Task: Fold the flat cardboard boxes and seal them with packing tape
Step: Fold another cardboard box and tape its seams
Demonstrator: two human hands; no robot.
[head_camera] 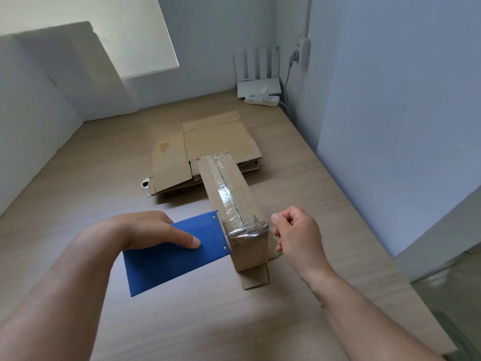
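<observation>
While the left hand (145, 233) grips the blue tape dispenser (171, 256) against the taped box (234, 201), the right hand (296, 235) curls beside it.
Box at frame centre on wood-grain worktop (78, 178), flat cardboard (208, 144) behind; pale walls (390, 100), router (259, 87) upper right; whether the right hand pinches tape is unclear.

Glossy tape (229, 201) on matt cardboard box (250, 201)

A white router (258, 87) with upright antennas stands in the tabletop's (91, 165) far corner. A white power strip (262, 100) lies just before it, and a plug (294, 58) sits in the wall above.
</observation>
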